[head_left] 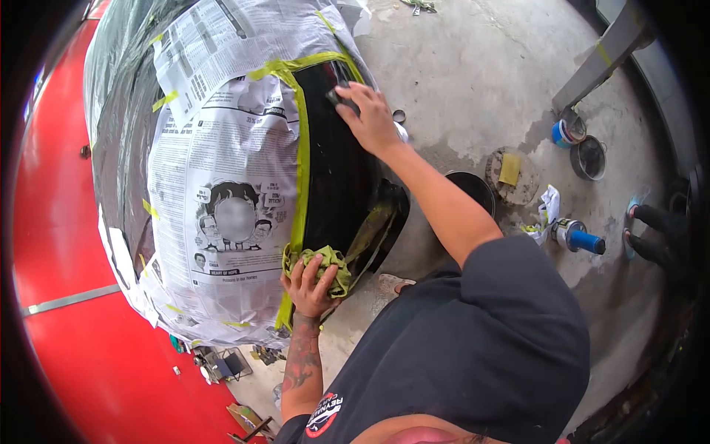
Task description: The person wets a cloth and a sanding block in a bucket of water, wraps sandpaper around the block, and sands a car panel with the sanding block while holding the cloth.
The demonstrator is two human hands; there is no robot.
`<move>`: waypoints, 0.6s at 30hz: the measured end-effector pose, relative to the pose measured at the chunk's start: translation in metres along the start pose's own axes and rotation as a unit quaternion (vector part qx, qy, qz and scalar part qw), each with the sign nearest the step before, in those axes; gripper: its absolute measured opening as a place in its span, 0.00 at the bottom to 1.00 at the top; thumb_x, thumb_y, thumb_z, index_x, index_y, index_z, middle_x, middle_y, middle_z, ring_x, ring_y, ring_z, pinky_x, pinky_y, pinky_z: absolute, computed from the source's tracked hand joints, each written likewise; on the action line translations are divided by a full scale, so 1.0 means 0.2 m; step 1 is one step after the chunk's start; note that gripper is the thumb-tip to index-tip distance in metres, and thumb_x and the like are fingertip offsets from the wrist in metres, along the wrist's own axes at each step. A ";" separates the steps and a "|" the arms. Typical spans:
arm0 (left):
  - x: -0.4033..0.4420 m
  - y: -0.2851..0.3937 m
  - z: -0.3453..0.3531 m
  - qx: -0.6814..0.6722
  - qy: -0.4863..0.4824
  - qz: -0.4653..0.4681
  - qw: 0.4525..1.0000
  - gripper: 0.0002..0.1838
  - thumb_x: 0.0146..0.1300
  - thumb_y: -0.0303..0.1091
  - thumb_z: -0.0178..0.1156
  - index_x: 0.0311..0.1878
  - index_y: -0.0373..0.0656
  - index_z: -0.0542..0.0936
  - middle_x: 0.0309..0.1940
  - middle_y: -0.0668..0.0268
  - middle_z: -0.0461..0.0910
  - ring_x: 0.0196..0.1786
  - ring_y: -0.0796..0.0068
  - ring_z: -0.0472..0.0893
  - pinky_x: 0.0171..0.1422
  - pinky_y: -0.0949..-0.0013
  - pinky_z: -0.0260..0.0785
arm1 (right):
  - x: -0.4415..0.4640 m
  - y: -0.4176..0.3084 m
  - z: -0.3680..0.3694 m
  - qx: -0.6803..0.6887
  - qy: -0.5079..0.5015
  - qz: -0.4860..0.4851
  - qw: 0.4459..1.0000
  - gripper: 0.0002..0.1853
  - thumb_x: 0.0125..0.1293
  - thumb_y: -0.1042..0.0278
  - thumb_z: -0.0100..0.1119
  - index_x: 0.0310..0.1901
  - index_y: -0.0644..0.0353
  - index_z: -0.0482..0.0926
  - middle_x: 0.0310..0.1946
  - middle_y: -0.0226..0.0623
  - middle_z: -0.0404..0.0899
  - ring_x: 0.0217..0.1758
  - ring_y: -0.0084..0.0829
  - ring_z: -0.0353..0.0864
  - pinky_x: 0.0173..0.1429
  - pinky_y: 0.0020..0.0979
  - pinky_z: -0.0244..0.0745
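A glossy black car body panel curves in front of me, bordered by yellow-green masking tape. My right hand is closed on a small dark grey pad, pressed against the panel's far end. Only part of the pad shows beneath the fingers. At the near end, my left hand grips a crumpled yellow-green cloth against the taped edge and panel. Newspaper sheets cover the bodywork left of the tape.
Clear plastic sheeting drapes the car farther left. To the right, a black basin, a yellow sponge on a round stand, a metal can and buckets stand on the concrete floor. A slanted post rises at upper right.
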State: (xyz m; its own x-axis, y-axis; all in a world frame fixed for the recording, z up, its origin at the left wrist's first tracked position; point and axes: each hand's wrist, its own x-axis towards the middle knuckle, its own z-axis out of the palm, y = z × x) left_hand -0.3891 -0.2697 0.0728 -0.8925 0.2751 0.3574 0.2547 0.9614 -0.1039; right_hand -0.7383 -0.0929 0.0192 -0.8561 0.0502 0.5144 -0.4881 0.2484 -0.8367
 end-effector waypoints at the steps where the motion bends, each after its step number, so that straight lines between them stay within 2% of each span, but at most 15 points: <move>1: -0.01 0.00 -0.01 0.005 -0.012 -0.002 1.000 0.37 0.31 0.49 0.76 0.55 0.74 0.86 0.66 0.78 0.79 0.70 0.62 0.73 0.76 0.45 0.54 | -0.03 -0.03 -0.03 -0.013 -0.008 0.012 1.000 0.17 0.70 0.58 0.69 0.58 0.49 0.86 0.61 0.39 0.83 0.66 0.50 0.79 0.70 0.48 0.72; 4: 0.00 0.00 -0.01 0.009 -0.009 0.003 1.000 0.36 0.32 0.49 0.76 0.55 0.74 0.86 0.66 0.79 0.79 0.70 0.62 0.73 0.76 0.45 0.55 | 0.14 0.04 0.03 -0.007 -0.009 -0.015 1.000 0.17 0.71 0.58 0.67 0.59 0.49 0.85 0.60 0.42 0.83 0.66 0.49 0.79 0.71 0.46 0.72; 5: 0.00 0.00 -0.01 0.017 -0.009 0.013 1.000 0.34 0.34 0.51 0.75 0.55 0.72 0.86 0.66 0.77 0.79 0.70 0.61 0.73 0.74 0.45 0.56 | 0.25 0.09 0.06 0.016 -0.014 0.002 1.000 0.18 0.72 0.55 0.64 0.59 0.51 0.85 0.59 0.44 0.84 0.66 0.48 0.79 0.71 0.45 0.73; 7: 0.01 -0.01 -0.02 0.036 -0.011 0.031 0.999 0.32 0.39 0.56 0.74 0.55 0.68 0.87 0.66 0.75 0.78 0.69 0.58 0.74 0.70 0.46 0.60 | 0.40 0.11 0.10 0.009 -0.042 0.107 0.993 0.19 0.72 0.52 0.64 0.59 0.51 0.85 0.59 0.44 0.84 0.65 0.47 0.80 0.71 0.46 0.73; 8: 0.01 -0.01 -0.02 0.029 -0.011 0.021 0.999 0.33 0.37 0.54 0.74 0.55 0.70 0.87 0.66 0.76 0.79 0.69 0.59 0.74 0.72 0.46 0.58 | 0.43 0.11 0.12 0.005 -0.056 0.158 0.986 0.20 0.71 0.51 0.64 0.59 0.52 0.85 0.58 0.44 0.85 0.65 0.47 0.80 0.71 0.46 0.73; 9: 0.00 -0.01 -0.02 0.021 -0.010 0.011 1.000 0.33 0.35 0.51 0.74 0.55 0.72 0.86 0.66 0.77 0.79 0.69 0.61 0.74 0.74 0.46 0.56 | 0.43 0.10 0.15 -0.028 -0.064 0.170 0.983 0.21 0.69 0.48 0.65 0.59 0.47 0.85 0.60 0.43 0.84 0.65 0.49 0.80 0.71 0.48 0.74; 13: 0.02 0.00 0.00 0.005 -0.005 0.003 1.000 0.33 0.35 0.49 0.74 0.54 0.74 0.87 0.66 0.78 0.79 0.69 0.62 0.74 0.75 0.46 0.55 | 0.28 -0.17 0.08 -0.087 -0.067 0.047 0.993 0.21 0.68 0.45 0.65 0.60 0.36 0.85 0.64 0.40 0.81 0.68 0.52 0.77 0.70 0.53 0.75; 14: 0.00 0.00 -0.01 0.005 -0.013 0.002 1.000 0.33 0.35 0.49 0.74 0.54 0.74 0.87 0.66 0.78 0.79 0.69 0.62 0.74 0.75 0.46 0.56 | 0.28 -0.16 0.08 -0.095 -0.073 0.087 0.989 0.21 0.69 0.45 0.65 0.60 0.37 0.85 0.63 0.41 0.81 0.68 0.51 0.77 0.70 0.53 0.75; 15: 0.00 -0.02 -0.01 0.040 -0.012 0.035 0.999 0.33 0.40 0.59 0.75 0.55 0.69 0.86 0.66 0.74 0.78 0.70 0.58 0.73 0.71 0.45 0.59 | 0.34 -0.15 0.08 -0.103 -0.075 0.123 0.984 0.21 0.69 0.45 0.65 0.61 0.37 0.85 0.63 0.41 0.81 0.68 0.51 0.77 0.70 0.53 0.75; 17: 0.01 -0.02 -0.01 0.037 -0.012 0.032 0.999 0.33 0.40 0.58 0.75 0.56 0.69 0.86 0.66 0.73 0.78 0.70 0.58 0.73 0.71 0.45 0.59 | 0.45 -0.17 0.08 -0.114 -0.077 0.194 0.971 0.20 0.70 0.46 0.64 0.60 0.38 0.85 0.62 0.42 0.81 0.68 0.50 0.77 0.70 0.52 0.74; 18: 0.01 -0.01 -0.02 0.034 -0.013 0.028 0.999 0.33 0.39 0.57 0.76 0.56 0.69 0.86 0.66 0.73 0.79 0.69 0.58 0.73 0.71 0.45 0.59 | 0.45 -0.20 0.10 -0.136 -0.084 0.175 0.971 0.20 0.70 0.46 0.64 0.60 0.38 0.85 0.62 0.42 0.81 0.68 0.50 0.77 0.71 0.51 0.74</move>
State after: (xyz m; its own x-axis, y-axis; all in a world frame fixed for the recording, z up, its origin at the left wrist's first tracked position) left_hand -0.3907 -0.2711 0.0768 -0.8874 0.3268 0.3253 0.2788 0.9422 -0.1860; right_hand -0.8002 -0.1174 0.0950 -0.9884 0.0248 0.1495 -0.1181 0.4921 -0.8625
